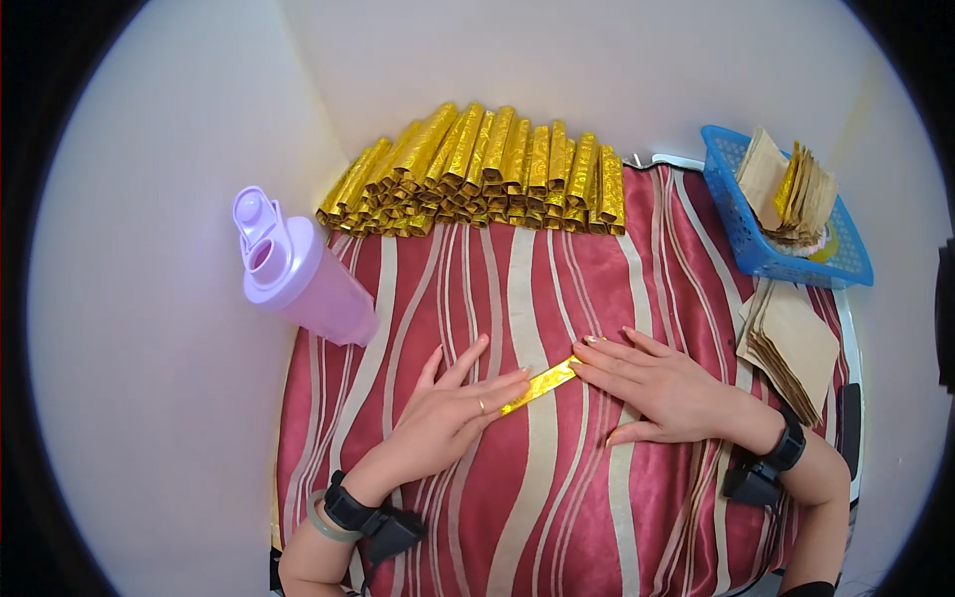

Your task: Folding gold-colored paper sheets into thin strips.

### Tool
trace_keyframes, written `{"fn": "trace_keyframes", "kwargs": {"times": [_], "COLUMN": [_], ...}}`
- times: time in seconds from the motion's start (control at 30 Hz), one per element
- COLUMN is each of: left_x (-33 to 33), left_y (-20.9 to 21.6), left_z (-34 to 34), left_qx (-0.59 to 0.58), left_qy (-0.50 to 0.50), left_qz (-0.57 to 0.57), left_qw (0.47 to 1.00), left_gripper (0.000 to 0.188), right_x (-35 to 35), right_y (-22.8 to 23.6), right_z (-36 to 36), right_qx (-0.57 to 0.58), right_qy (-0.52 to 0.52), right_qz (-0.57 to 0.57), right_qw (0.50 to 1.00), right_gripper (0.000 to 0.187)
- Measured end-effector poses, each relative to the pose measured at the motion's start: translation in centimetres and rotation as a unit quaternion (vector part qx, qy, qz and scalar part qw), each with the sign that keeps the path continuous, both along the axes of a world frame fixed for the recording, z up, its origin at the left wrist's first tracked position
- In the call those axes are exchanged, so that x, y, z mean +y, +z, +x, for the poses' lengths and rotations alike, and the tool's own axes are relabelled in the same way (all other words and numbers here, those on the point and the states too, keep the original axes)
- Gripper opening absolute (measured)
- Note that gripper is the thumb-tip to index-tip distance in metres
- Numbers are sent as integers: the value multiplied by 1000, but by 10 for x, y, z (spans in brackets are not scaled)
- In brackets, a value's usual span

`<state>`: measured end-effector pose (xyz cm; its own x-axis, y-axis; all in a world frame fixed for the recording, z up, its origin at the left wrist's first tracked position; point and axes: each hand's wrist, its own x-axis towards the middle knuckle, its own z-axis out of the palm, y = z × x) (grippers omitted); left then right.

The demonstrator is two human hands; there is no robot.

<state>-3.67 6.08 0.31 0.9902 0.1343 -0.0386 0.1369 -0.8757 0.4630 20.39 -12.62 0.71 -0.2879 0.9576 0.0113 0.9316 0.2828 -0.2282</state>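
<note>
A narrow strip of shiny gold foil paper [540, 385] lies slantwise on the striped cloth in front of me, its near end at the left. My left hand [448, 416] lies flat over that end, fingertips on the foil, thumb and forefinger spread away. Over the far right end, my right hand [665, 393] rests palm down with outstretched fingers pressing on it. Both ends of the strip are partly hidden under the fingers. Neither hand grasps anything.
Many gold folded paper tubes [477, 164] are stacked along the back wall. A purple shaker bottle [308, 274] stands at the left. On the right are a blue plastic basket [734, 224] of brown and gold papers and a brown paper stack [791, 348]. Striped red cloth [458, 537] covers the table.
</note>
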Motion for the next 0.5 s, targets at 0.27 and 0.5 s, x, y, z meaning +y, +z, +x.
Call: {"fn": "trace_keyframes", "kwargs": {"times": [0.27, 0.5], "left_x": [6, 7], "left_y": [5, -5], "left_z": [0, 0], "left_qx": [-15, -66], "left_qy": [81, 92], "left_qz": [-75, -91], "left_qw": [994, 989], "left_gripper": [72, 65], "right_x": [16, 44], "right_y": [5, -11], "right_z": [-14, -37], "right_qx": [6, 74], "right_qy": [11, 96], "right_qz": [26, 49], "right_qw": [1000, 991], "right_gripper": [85, 87]}}
